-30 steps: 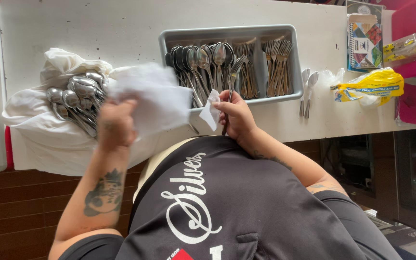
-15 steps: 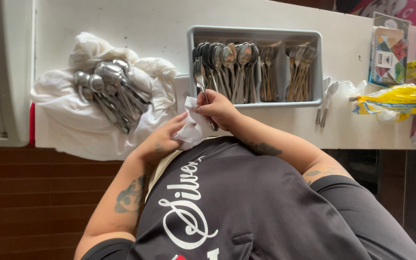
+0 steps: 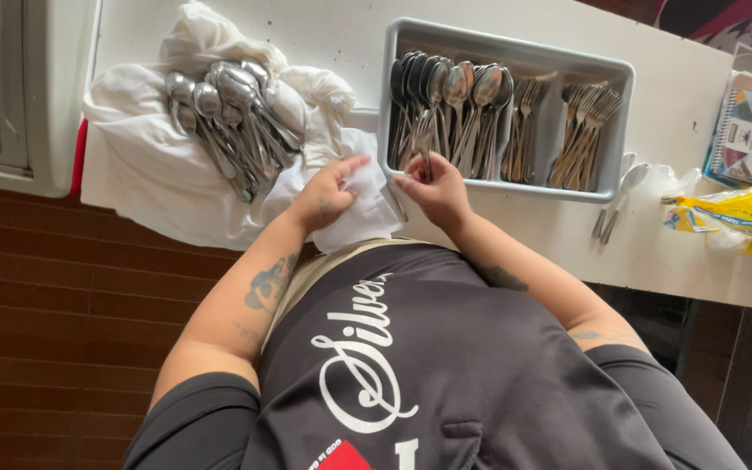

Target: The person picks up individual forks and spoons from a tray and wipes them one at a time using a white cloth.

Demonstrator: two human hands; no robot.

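Note:
My left hand (image 3: 328,191) grips a white wiping cloth (image 3: 360,218) at the near edge of the white counter (image 3: 324,35). Just to its right, my right hand (image 3: 435,193) holds a metal spoon (image 3: 424,144) by the handle, its bowl lying among the spoons in the left compartment of a grey cutlery tray (image 3: 515,48). The tray's other compartments hold forks. To the left, a heap of loose spoons (image 3: 228,113) rests on a crumpled white towel (image 3: 150,178).
Two spoons (image 3: 615,204) lie on the counter right of the tray. Beyond them are a yellow plastic bag (image 3: 741,213) and a spiral notebook (image 3: 746,122). A white appliance (image 3: 45,87) stands at the far left. Dark wood panelling runs below the counter.
Half a second ago both hands were together, wrapping a spoon in the cloth. Now my right hand has carried the spoon up into the tray, and my left stays on the cloth.

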